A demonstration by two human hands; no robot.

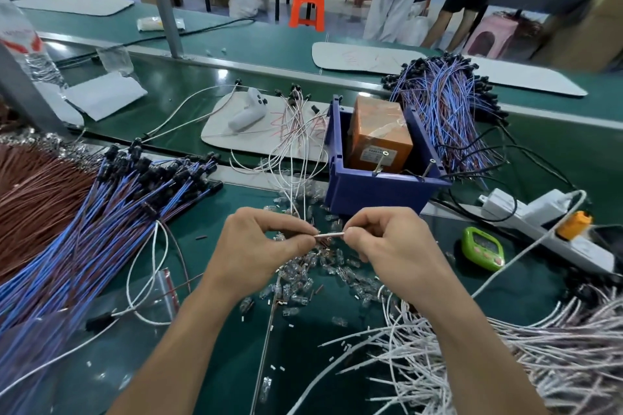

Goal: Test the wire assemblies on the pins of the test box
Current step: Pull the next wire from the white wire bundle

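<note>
A brown wire bundle point(40, 199) fans out at the far left, with a sheaf of blue wire assemblies point(111, 222) lying just beside it on the green table point(526, 293). The left hand point(259, 246) pinches one end of a short white wire point(332, 234) between thumb and forefinger; the right hand point(387, 242) pinches the other end, both above a scatter of clear connectors point(303, 273). Beyond the hands the orange test box point(377, 131) sits in a blue bin point(377, 192), apart from the wire. A green timer point(482, 248) and a white power strip point(539, 222) lie to the right
</note>
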